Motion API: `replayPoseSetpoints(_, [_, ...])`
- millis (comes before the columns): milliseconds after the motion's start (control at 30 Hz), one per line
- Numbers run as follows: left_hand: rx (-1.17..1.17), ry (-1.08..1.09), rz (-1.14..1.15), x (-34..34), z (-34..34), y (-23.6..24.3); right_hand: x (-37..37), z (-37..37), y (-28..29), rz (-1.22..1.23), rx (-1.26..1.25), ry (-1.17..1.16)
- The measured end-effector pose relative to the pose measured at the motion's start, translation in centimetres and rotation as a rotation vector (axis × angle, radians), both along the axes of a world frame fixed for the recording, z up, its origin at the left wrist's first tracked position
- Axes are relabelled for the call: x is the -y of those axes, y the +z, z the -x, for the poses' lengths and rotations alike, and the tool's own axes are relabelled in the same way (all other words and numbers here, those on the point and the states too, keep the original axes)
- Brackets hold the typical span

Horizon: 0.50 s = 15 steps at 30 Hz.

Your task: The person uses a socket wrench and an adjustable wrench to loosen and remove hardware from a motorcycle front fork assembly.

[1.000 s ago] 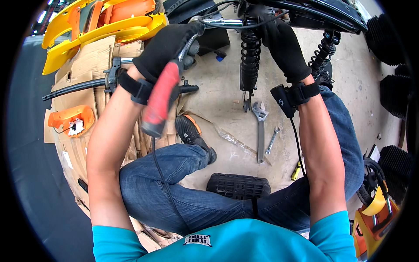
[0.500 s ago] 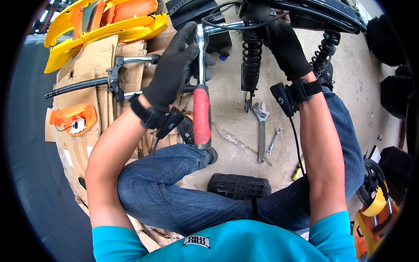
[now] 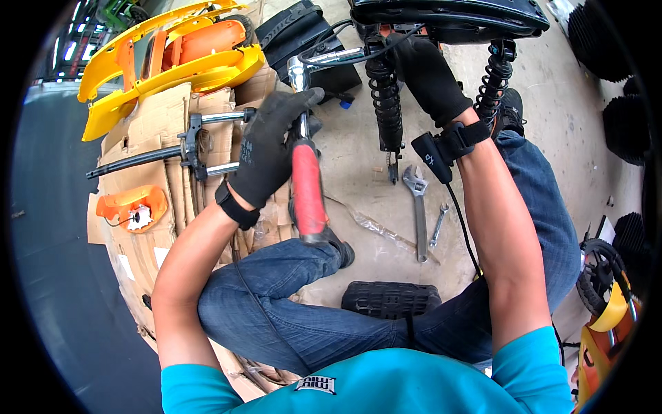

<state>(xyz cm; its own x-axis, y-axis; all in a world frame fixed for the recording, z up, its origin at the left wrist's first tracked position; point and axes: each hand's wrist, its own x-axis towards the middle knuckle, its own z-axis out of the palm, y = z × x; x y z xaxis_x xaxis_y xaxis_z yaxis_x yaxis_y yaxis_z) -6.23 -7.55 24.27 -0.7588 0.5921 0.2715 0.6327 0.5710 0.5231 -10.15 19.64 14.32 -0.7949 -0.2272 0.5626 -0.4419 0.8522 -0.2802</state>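
My left hand (image 3: 267, 143), in a black glove, is closed round the chrome shaft of a ratchet wrench (image 3: 308, 190) with a red and black handle. From the ratchet's head, a chrome extension (image 3: 338, 57) runs right to the top of a black coil-spring shock absorber (image 3: 384, 96). At that upper mount, my gloved right hand (image 3: 429, 79) is closed against the black frame (image 3: 452, 19); its fingertips are hidden, so what they grip cannot be made out. A second shock absorber (image 3: 494, 79) hangs from the frame farther right.
An adjustable wrench (image 3: 418, 214) and a small spanner (image 3: 438, 224) lie on the floor before me, near a black ribbed pad (image 3: 390, 299). On cardboard (image 3: 186, 114) at left are a fork assembly (image 3: 193, 146), an orange part (image 3: 134, 209) and yellow bodywork (image 3: 110, 107).
The ratchet's head has shifted left and down in view, its handle tilting slightly. My left hand now sits lower on the shaft. The view itself has shifted a little.
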Motion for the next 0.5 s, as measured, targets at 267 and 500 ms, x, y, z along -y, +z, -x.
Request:
replayPoseSetpoints(267, [0.025, 0.009, -0.311, 0.3, 5.1, 0.5, 0.3, 0.0, -0.3, -0.025, -0.043, -0.03])
replayPoseSetpoints(500, [0.286, 0.027, 0.018, 0.8, 11.0, 3.5, 0.7, -0.5, 0.8, 0.1, 0.046, 0.003])
